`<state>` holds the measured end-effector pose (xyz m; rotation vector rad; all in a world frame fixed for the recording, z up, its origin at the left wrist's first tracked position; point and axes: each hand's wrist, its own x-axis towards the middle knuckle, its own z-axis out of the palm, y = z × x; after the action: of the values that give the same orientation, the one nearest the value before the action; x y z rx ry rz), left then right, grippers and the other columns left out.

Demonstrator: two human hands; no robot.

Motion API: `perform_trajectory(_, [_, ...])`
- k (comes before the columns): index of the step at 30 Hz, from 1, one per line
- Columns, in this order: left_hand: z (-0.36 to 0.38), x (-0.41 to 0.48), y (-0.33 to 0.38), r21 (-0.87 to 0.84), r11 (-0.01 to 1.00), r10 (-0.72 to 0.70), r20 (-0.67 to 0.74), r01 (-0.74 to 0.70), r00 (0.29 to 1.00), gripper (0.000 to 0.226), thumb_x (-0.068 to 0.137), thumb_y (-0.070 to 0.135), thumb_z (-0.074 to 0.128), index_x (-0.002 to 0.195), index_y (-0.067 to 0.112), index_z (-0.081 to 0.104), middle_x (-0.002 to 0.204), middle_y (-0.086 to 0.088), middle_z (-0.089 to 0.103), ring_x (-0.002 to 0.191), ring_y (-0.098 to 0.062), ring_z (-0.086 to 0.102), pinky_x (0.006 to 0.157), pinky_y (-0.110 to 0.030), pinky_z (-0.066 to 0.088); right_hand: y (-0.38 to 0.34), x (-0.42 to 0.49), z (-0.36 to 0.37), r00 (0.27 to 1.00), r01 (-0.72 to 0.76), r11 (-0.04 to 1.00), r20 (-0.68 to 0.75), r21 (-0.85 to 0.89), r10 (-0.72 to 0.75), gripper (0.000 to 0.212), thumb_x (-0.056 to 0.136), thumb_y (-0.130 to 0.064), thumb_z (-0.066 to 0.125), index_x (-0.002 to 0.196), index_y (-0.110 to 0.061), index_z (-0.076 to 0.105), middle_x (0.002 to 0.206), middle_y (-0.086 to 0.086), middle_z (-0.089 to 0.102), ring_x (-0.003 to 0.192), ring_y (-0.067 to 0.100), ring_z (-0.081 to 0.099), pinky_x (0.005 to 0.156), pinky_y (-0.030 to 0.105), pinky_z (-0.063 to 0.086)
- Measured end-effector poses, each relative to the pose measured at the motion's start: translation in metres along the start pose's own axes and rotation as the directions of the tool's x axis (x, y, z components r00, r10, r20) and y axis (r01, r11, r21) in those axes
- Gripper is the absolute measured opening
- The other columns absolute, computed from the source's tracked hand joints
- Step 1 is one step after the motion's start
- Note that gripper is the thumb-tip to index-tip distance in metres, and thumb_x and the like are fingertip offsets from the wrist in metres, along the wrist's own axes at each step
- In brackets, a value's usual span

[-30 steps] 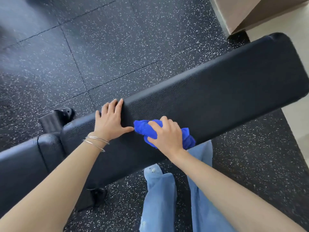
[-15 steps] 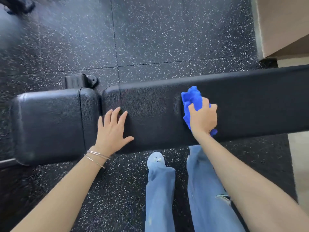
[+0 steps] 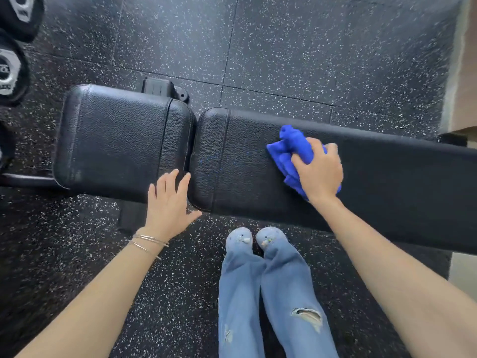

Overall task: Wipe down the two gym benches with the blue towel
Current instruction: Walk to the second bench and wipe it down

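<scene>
A black padded gym bench lies across the view, with a short seat pad [image 3: 116, 140] on the left and a long back pad [image 3: 387, 182] running off to the right. My right hand [image 3: 320, 171] is closed on the bunched blue towel [image 3: 291, 148] and presses it onto the long pad. My left hand [image 3: 167, 205] has its fingers spread over the near edge, at the gap between the two pads, and holds nothing. Only this one bench is in view.
Black dumbbell ends [image 3: 10, 71] sit at the left edge. A bench frame foot [image 3: 162, 89] shows behind the seat pad. A beige wall base [image 3: 462, 73] stands at the right. My jeans and shoes [image 3: 255, 239] are close to the bench on the speckled rubber floor [image 3: 284, 47].
My right hand has shifted the towel leftward along the long pad. My left hand has slid off the pad top toward the near edge at the gap. The view has swung left.
</scene>
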<state>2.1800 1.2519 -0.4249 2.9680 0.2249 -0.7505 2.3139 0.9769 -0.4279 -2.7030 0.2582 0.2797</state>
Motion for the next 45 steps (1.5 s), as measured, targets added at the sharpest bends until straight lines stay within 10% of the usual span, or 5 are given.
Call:
perform_trajectory(7, [0.01, -0.005, 0.008, -0.088, 0.994, -0.058, -0.014, 0.057, 0.998, 0.088, 0.074, 0.046, 0.071, 0.144, 0.01, 0.03, 0.15, -0.018, 0.028, 0.14, -0.038, 0.021, 0.109, -0.057, 0.025, -0.014, 0.028, 0.02, 0.937, -0.335, 0.942, -0.109, -0.025, 0.331, 0.044, 0.09, -0.042, 0.05, 0.126, -0.018, 0.047, 0.124, 0.017, 0.043, 0.105, 0.038, 0.05, 0.087, 0.042, 0.04])
perform_trajectory(19, [0.017, -0.043, -0.048, -0.222, 0.944, -0.258, -0.037, 0.244, 0.965, 0.083, 0.073, 0.029, 0.077, 0.14, 0.001, 0.036, 0.142, -0.028, 0.036, 0.127, -0.045, 0.037, 0.104, -0.052, 0.034, -0.156, -0.052, 0.094, 0.683, 0.701, 0.703, 0.399, -0.121, -0.612, 0.043, 0.078, -0.044, 0.062, 0.118, -0.027, 0.058, 0.111, 0.011, 0.051, 0.097, 0.033, 0.053, 0.078, 0.039, 0.042])
perform_trajectory(27, [0.031, -0.071, -0.068, -0.31, 0.88, -0.372, 0.022, 0.361, 0.928, 0.079, 0.086, 0.036, 0.062, 0.147, 0.008, 0.02, 0.149, -0.02, 0.025, 0.134, -0.035, 0.028, 0.11, -0.042, 0.027, -0.221, -0.034, 0.12, 0.888, 0.431, 0.888, 0.247, -0.159, -0.387, 0.045, 0.085, -0.046, 0.056, 0.124, -0.024, 0.049, 0.119, 0.015, 0.047, 0.104, 0.036, 0.051, 0.085, 0.042, 0.041])
perform_trajectory(37, [0.036, -0.123, -0.073, -0.375, 0.81, -0.468, 0.052, 0.451, 0.882, 0.082, 0.083, 0.033, 0.065, 0.146, 0.004, 0.021, 0.148, -0.024, 0.026, 0.132, -0.04, 0.03, 0.109, -0.044, 0.027, -0.14, -0.156, 0.126, 0.099, 0.993, 0.006, 0.777, -0.121, -0.621, 0.048, 0.05, -0.055, 0.081, 0.087, -0.027, 0.066, 0.085, 0.007, 0.06, 0.07, 0.027, 0.058, 0.06, 0.032, 0.044])
perform_trajectory(45, [-0.031, -0.197, -0.057, -0.371, 0.774, -0.539, 0.038, 0.513, 0.841, 0.082, 0.087, 0.038, 0.06, 0.148, 0.008, 0.014, 0.151, -0.02, 0.02, 0.136, -0.035, 0.025, 0.112, -0.04, 0.023, -0.177, -0.184, 0.021, 0.189, 0.972, 0.228, 0.749, -0.052, -0.635, 0.044, 0.079, -0.042, 0.061, 0.12, -0.027, 0.056, 0.111, 0.011, 0.051, 0.102, 0.032, 0.052, 0.083, 0.038, 0.04])
